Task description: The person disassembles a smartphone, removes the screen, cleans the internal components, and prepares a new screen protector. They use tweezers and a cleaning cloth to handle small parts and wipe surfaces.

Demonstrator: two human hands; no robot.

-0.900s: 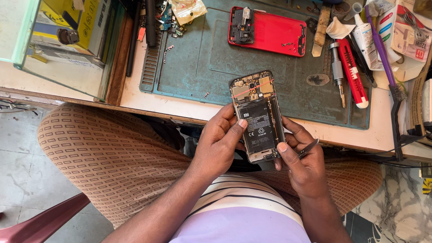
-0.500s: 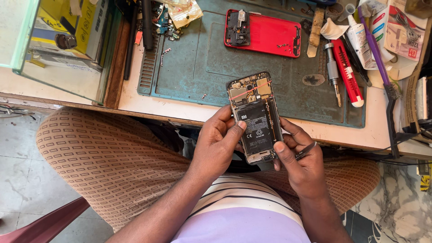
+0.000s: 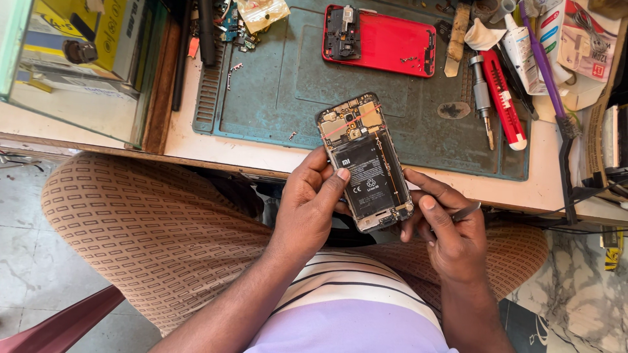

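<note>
An opened phone [image 3: 365, 163] with its back off shows a black battery and circuit boards. I hold it over the table's front edge, above my lap. My left hand [image 3: 313, 202] grips its left side, thumb on the battery. My right hand [image 3: 447, 225] supports the lower right corner with fingertips and also holds thin metal tweezers [image 3: 466, 211] against the palm. The phone's red back cover [image 3: 383, 41] lies on the teal work mat [image 3: 275, 85] further away.
A red-handled tool [image 3: 504, 98] and a metal screwdriver [image 3: 482, 98] lie on the mat's right side. A purple brush [image 3: 546, 72], tubes and packets crowd the far right. A glass case [image 3: 78, 65] with yellow boxes stands at left. Small parts lie at the mat's top.
The phone and both hands have kept almost the same pose. The view has shifted slightly; the grip is unchanged.
</note>
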